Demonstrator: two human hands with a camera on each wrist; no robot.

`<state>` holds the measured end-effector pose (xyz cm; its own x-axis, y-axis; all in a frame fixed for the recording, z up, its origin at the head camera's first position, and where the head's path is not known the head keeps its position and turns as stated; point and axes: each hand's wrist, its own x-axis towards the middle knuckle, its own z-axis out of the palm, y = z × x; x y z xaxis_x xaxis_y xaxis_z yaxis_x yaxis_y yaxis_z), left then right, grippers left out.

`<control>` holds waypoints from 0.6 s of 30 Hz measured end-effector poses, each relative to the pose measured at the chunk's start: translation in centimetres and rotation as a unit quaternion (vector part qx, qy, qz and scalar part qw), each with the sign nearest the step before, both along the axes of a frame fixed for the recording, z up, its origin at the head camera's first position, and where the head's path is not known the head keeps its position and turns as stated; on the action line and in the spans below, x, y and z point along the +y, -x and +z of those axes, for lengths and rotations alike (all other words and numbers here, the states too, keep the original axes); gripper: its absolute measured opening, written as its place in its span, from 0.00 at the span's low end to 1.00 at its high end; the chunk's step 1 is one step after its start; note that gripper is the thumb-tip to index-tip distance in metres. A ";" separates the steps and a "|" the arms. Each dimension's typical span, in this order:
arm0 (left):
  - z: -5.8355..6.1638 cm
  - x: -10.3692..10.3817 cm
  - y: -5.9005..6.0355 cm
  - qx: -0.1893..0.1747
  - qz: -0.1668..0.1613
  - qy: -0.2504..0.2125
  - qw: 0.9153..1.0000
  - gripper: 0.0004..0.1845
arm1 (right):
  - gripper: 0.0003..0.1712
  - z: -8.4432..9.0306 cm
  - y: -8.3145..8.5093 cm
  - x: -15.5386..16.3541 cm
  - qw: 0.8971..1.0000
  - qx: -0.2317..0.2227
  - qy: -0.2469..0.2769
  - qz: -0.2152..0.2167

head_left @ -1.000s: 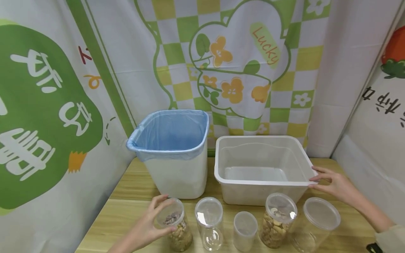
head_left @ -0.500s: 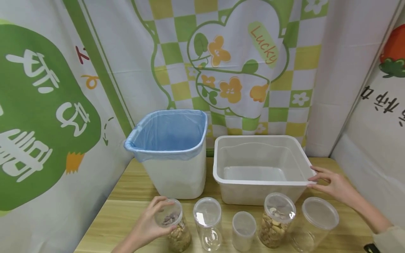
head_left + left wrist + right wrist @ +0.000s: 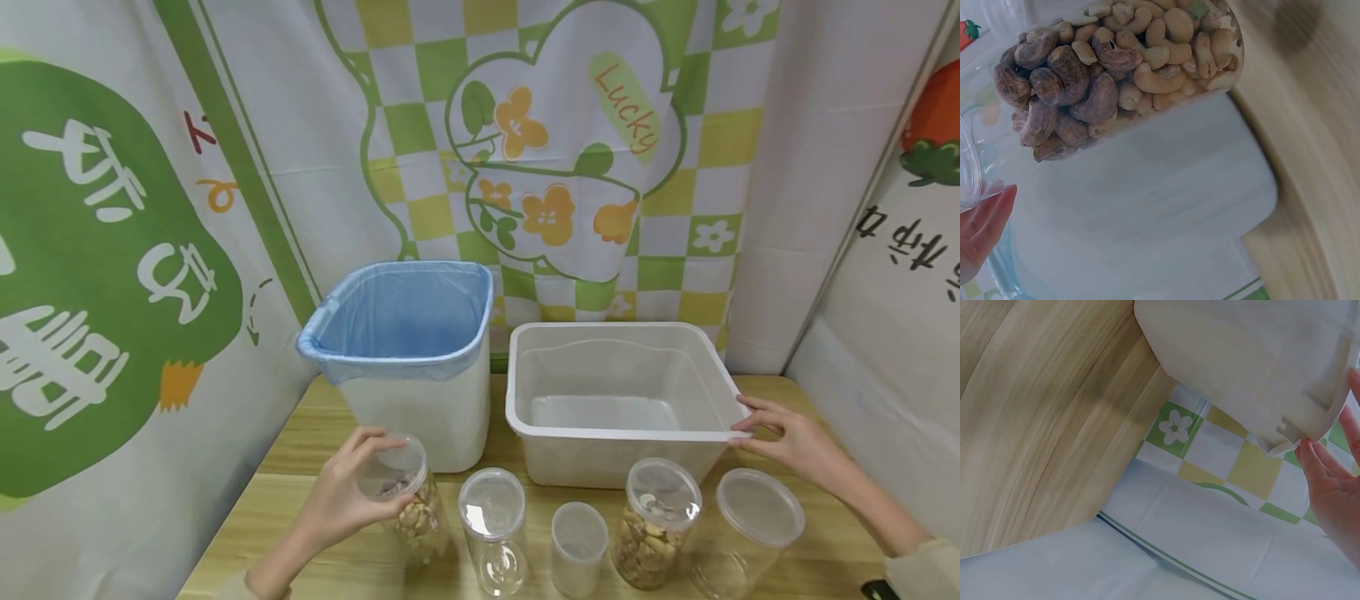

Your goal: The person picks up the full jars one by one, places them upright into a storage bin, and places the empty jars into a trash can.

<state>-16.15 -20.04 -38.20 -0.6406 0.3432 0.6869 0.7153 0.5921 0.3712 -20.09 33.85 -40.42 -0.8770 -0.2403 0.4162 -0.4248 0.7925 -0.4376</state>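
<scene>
My left hand (image 3: pixel 347 493) grips a clear lidded jar of nuts (image 3: pixel 408 507) near its top, lifted and tilted leftward off the wooden table (image 3: pixel 322 433). The left wrist view shows the nuts (image 3: pixel 1116 62) close up through the jar wall, with a fingertip (image 3: pixel 985 222) at the lower left. My right hand (image 3: pixel 787 440) rests with straight fingers on the right rim of the empty white tub (image 3: pixel 622 400). In the right wrist view the fingers (image 3: pixel 1329 487) touch the tub's corner lip (image 3: pixel 1297 434).
A white bin with a blue liner (image 3: pixel 405 350) stands behind the jar. Along the front edge stand an empty lidded jar (image 3: pixel 492 529), a small empty jar (image 3: pixel 578 546), a second jar of nuts (image 3: pixel 656 521) and a wide empty jar (image 3: pixel 750 529). Printed curtains close the back and sides.
My left hand has lifted the jar of nuts off the table and tilted it to the left. The right hand has stayed on the tub rim.
</scene>
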 end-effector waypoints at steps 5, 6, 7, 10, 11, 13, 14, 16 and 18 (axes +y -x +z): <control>1.8 0.1 0.7 0.005 -0.014 -0.003 1.000 0.31 | 0.08 0.0 0.0 0.0 1.000 -0.007 0.005 0.002; 2.1 0.1 0.8 0.005 -0.017 -0.002 1.000 0.31 | 0.08 0.0 0.0 -0.1 1.000 -0.008 0.006 0.002; 2.5 0.0 1.0 0.004 -0.019 0.000 1.000 0.31 | 0.08 0.1 0.0 -0.1 1.000 -0.009 0.006 0.001; 3.6 0.0 1.4 0.002 -0.028 0.002 1.000 0.31 | 0.07 0.1 0.1 -0.1 1.000 -0.014 0.004 0.001; 4.0 -0.1 1.5 0.000 -0.029 0.004 1.000 0.30 | 0.07 0.1 0.1 -0.1 1.000 -0.017 0.003 0.001; 4.8 -0.1 1.7 0.001 -0.031 0.007 0.999 0.30 | 0.07 0.1 0.0 -0.1 1.000 -0.021 0.002 0.002; 5.3 -0.1 1.7 0.001 -0.034 0.007 0.999 0.30 | 0.07 0.1 0.0 -0.1 1.000 -0.023 0.002 0.002; 6.2 0.0 1.8 0.002 -0.038 0.010 0.999 0.30 | 0.07 0.2 0.0 -0.1 1.000 -0.026 0.001 0.001; 7.2 0.1 2.0 0.010 -0.041 0.015 0.999 0.30 | 0.07 0.3 -0.1 -0.1 1.000 -0.028 0.001 0.001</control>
<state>-18.12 -19.95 -31.05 -0.5950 0.4156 0.6879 0.7695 0.5416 0.3384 -19.99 33.73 -40.15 -0.8984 -0.2418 0.3666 -0.4015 0.7906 -0.4623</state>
